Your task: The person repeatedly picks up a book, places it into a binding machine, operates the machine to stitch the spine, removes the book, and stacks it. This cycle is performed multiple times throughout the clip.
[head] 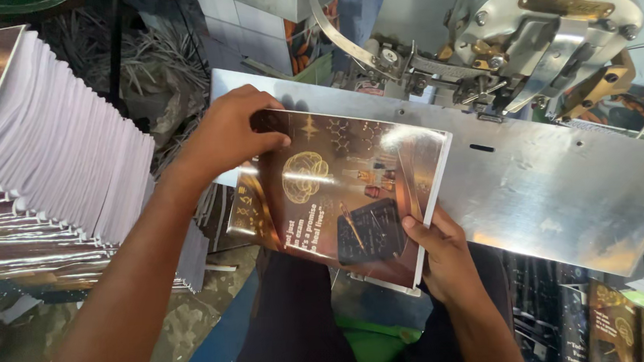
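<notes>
My left hand (pixel 226 138) clamps the far corner of the glossy booklet (pixel 342 198), fingers curled over its edge; my right hand (pixel 438 252) pinches the near corner, thumb on the cover. Booklet lies partly on the steel plate (pixel 553 189), short of the stitching head (pixel 544 33) beyond my fingers. Risk: slick cover slips, pages skew. Underside fingers hidden; stacked booklets (pixel 59 152) cut off left.

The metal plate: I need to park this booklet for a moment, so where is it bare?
The metal plate is bare right of the glossy booklet, below the stitching head. The booklet, held by the left hand and right hand, covers its left end. Crowded: the booklet stack at left.
</notes>
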